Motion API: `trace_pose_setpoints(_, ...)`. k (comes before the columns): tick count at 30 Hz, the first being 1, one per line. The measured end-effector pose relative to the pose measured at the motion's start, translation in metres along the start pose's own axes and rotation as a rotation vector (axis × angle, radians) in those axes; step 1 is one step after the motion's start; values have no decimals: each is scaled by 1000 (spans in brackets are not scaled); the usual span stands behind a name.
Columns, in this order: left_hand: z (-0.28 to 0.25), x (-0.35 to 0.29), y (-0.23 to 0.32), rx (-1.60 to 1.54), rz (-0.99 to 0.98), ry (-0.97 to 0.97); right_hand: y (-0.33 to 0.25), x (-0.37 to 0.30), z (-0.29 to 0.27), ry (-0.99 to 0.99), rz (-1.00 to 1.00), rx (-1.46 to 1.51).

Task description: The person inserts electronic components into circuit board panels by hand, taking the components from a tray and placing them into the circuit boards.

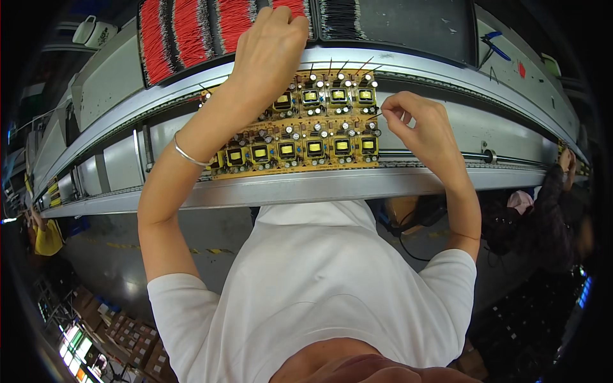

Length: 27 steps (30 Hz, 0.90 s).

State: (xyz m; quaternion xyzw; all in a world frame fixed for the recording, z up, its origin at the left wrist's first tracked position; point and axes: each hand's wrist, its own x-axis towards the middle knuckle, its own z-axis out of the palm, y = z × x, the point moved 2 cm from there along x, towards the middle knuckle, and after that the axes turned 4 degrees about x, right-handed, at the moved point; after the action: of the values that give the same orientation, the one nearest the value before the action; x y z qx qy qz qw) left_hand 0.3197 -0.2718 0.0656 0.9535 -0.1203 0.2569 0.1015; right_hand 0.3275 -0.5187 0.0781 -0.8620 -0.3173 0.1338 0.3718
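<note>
Head view shows a yellow circuit board panel (300, 124) lying in the conveyor track (306, 186) straight ahead, crowded with small transformers and capacitors. The left hand (271, 48) reaches past the panel's far edge into a tray of red wires (191, 29), fingers curled down among them; whether they already pinch one I cannot tell. The right hand (421, 127) rests at the panel's right edge, thumb and forefinger pressed together on what looks like a thin black lead. Judging by this, part insertion is under way: the pinched lead needs careful lining up with its holes before pressing down.
</note>
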Motion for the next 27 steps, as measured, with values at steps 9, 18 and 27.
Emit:
trace_pose_setpoints(9, 20, 8, -14, 175, -83, -182, -1, -3, -5, -56, -9, -88)
trace_pose_setpoints(18, 27, 11, -13, 194, -90, -184, -6, -3, -10, -82, -93, -136)
trace_pose_setpoints(27, 26, 9, -16, 137, -95, -171, -3, -4, -16, -104, -129, -206)
